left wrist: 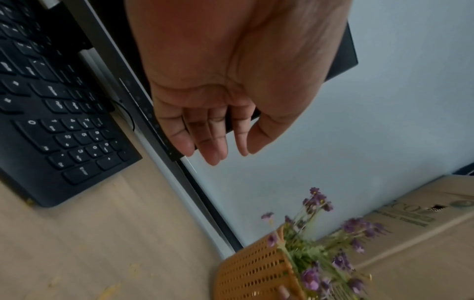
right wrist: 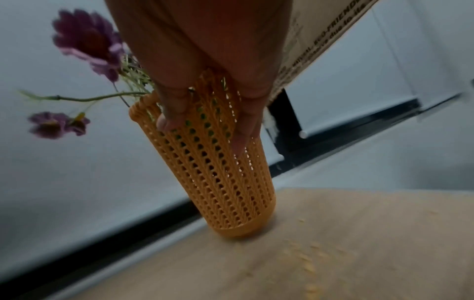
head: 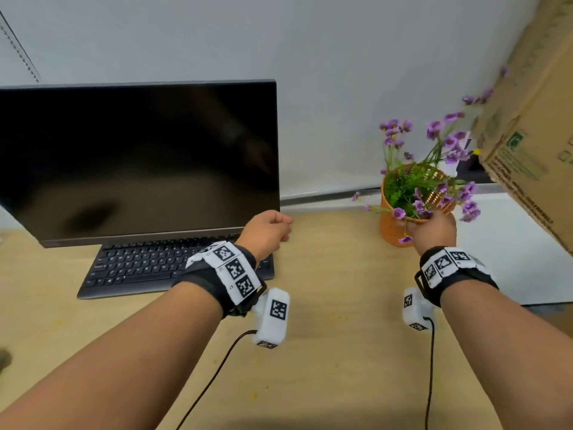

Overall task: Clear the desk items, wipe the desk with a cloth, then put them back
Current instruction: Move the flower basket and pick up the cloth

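Right fingers gripping orange basket, left fingers relaxed, crumb-speckled wooden desk, grey wall

Monitor cut at head view's 9 o'clock edge, its stand hidden behind the keyboard; cardboard box cut at 3 o'clock, print too blurred to read. Right hand fingers hidden behind the orange basket rim there. Left wrist view: basket and purple flowers blurred, cut off at 6 o'clock.
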